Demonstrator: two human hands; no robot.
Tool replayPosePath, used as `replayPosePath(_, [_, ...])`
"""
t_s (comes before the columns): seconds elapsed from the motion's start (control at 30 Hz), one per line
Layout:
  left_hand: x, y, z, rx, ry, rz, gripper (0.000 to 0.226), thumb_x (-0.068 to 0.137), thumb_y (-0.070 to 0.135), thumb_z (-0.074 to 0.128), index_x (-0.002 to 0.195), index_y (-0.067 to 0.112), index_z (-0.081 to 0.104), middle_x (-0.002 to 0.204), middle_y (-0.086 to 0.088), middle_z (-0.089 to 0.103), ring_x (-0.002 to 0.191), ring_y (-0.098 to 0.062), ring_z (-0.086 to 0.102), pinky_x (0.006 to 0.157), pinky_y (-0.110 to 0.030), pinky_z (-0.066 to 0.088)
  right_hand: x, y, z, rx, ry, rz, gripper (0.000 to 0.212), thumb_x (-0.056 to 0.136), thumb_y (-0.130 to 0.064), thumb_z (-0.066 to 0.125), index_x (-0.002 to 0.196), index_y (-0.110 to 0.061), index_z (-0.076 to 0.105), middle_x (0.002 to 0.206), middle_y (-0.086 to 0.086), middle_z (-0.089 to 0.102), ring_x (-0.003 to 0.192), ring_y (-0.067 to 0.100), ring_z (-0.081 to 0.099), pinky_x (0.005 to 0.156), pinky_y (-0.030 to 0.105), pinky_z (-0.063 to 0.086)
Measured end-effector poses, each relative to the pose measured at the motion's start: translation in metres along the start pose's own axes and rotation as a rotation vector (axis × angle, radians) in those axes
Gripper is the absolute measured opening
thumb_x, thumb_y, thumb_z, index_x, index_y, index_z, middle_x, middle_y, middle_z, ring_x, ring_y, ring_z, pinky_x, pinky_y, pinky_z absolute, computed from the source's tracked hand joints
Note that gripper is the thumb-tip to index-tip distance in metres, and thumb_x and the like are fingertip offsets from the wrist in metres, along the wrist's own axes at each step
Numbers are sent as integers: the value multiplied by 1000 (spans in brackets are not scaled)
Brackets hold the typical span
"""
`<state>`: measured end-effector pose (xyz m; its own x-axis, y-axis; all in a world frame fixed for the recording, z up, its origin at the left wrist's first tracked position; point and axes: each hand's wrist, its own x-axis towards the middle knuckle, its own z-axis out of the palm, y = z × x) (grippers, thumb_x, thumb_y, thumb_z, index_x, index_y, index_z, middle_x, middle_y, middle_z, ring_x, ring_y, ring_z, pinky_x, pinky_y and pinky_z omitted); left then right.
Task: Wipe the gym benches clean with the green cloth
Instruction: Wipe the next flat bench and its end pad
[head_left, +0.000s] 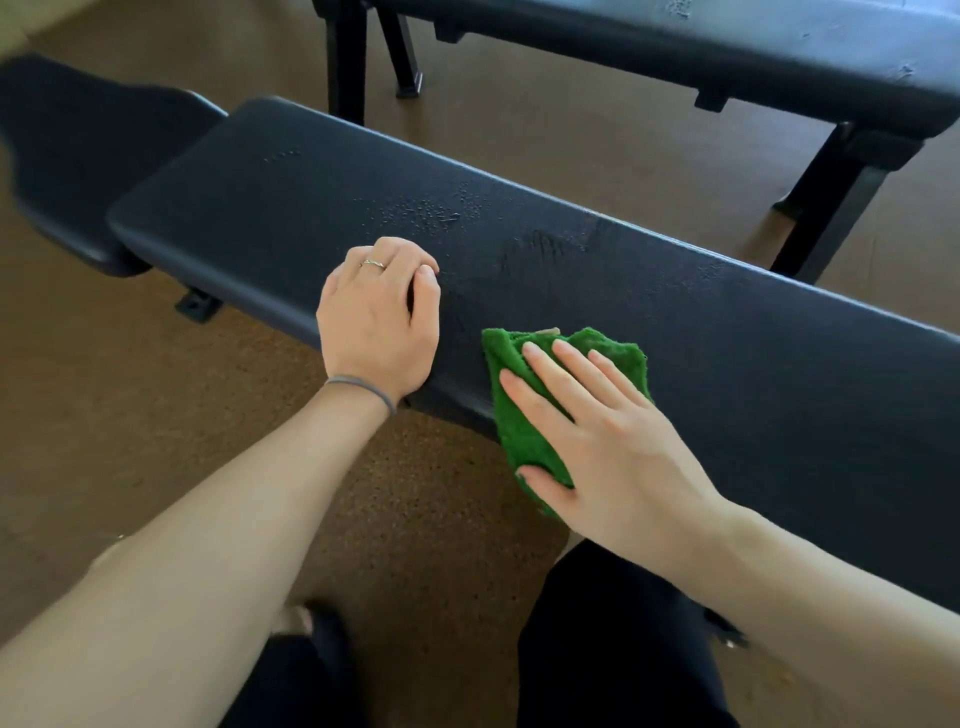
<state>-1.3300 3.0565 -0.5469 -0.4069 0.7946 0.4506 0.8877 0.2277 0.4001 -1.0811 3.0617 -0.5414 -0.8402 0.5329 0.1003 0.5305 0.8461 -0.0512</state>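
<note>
Cloth (524, 431) on near bench (727, 332) edge, under right hand (608, 447); left hand (379, 317) beside it.

Soft daylight falling from upper right, sheen showing on far bench (727, 47). Near tabletop (260, 208) glinting faintly on droplets. Room staying dim, shadows diffuse on floor (571, 135). Left edge blurring and bending from wide lens; centre staying sharp.

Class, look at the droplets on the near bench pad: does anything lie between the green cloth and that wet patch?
Nothing visible does. The right hand presses the green cloth flat on the near bench. The droplets lie farther up over bare pad. The left hand rests beside that path, not across it.
</note>
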Motion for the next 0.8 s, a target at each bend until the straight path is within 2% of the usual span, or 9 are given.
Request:
replayPosePath(0.13, [0,-4,1,-18,15,-32,35,101,28,34,96,22,68,109,10,68,104,-19,57,90,-39,45,44,-23,5,14,42,69,73,95,-52,59,157,-17,42,164,10,37,153,34,31,128,51,19])
replayPosePath(0.3, [12,-7,-7,-142,-106,-45,40,102,27,29,96,16,68,108,1,69,101,-26,59,88,-42,46,81,-51,9,30,40,130,75,93,-47,66,156,-14,43,162,14,41,151,37,34,126,52,20])
replayPosePath(0.37, [23,-26,-18,-165,-144,61,41,103,26,29,96,12,67,103,-6,69,96,-33,60,87,-47,47,59,-52,7,-17,27,140,74,96,-45,63,159,-14,38,164,12,37,153,34,31,127,52,23])
replayPosePath(0.43, [37,-62,-28,-56,-122,185,37,105,27,33,98,11,66,102,-7,69,92,-35,60,84,-47,48,37,-50,7,-84,25,136,73,98,-45,60,160,-15,35,165,10,35,154,32,31,126,51,26])
replayPosePath(0.5, [46,-91,-31,12,-115,233,32,103,28,36,104,14,65,111,-4,67,99,-33,59,88,-45,44,30,-50,8,-114,32,158,71,99,-46,58,159,-15,37,164,10,37,153,32,33,125,52,29])
replayPosePath(0.63, [41,-98,-26,28,-87,250,32,102,29,35,109,19,65,118,1,64,110,-29,55,92,-44,42,71,-69,8,-95,23,323,69,104,-57,35,159,-15,38,165,10,36,155,31,29,126,50,25])
replayPosePath(0.8, [44,-105,-28,-11,-119,251,34,104,28,32,111,20,65,122,1,63,115,-28,55,93,-43,40,139,-94,9,16,41,533,68,103,-52,23,157,-15,42,165,10,37,155,30,28,128,49,21])
